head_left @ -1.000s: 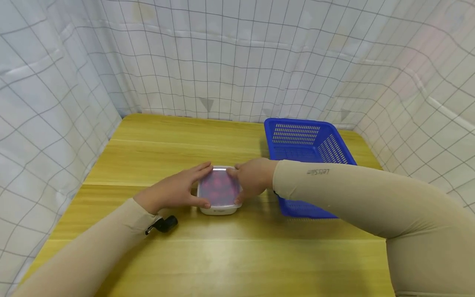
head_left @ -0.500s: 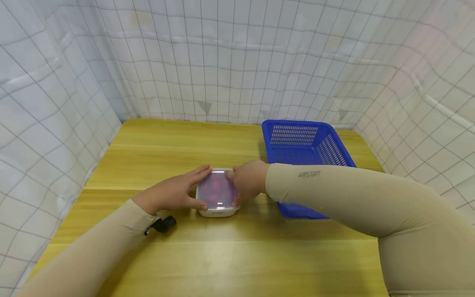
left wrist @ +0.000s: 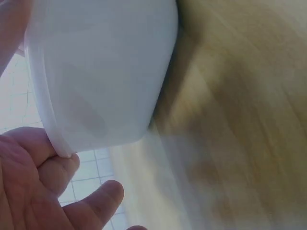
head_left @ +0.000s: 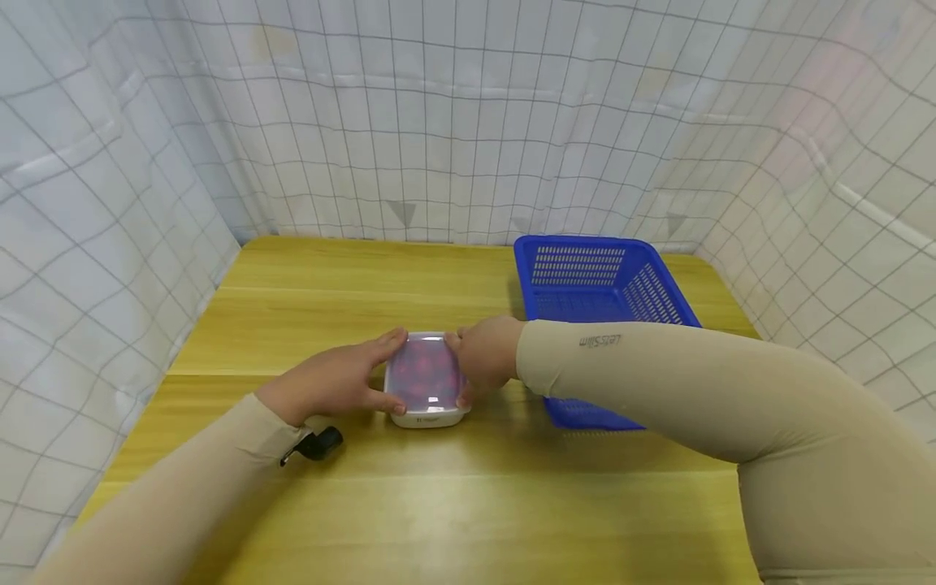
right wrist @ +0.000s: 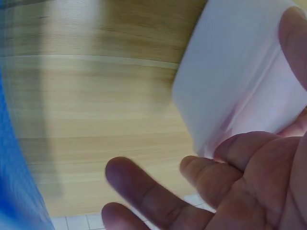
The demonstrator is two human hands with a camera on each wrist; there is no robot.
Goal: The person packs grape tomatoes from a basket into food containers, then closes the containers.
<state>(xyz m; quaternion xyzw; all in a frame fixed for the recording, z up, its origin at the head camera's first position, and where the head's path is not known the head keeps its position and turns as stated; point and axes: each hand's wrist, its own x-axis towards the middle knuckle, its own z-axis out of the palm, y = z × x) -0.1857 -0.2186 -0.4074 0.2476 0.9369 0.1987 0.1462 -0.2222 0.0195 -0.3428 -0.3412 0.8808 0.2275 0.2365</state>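
On the yellow wooden surface, near its middle: a small white plastic container with a translucent lid, pinkish-red contents showing faintly through it. Clamped on the container from both sides. Left hand on its left edge, fingers along the far corner and thumb curled onto the near corner of the lid. Right hand on its right edge, fingers over the far corner, thumb down at the near one. From the left wrist view, the container's white wall and the lid's rim close up, a fingertip pressed at the rim and other fingers loose below it. From the right wrist view, a thumb lying against the container's side, the remaining fingers spread free of it above the wood. Blurred motion in both wrist views. Just beside the right forearm, to the right of the container and apart from it: a blue perforated basket. Beige sleeves on both arms; a small black clip at the left cuff. White gridded cloth as backdrop around the surface.
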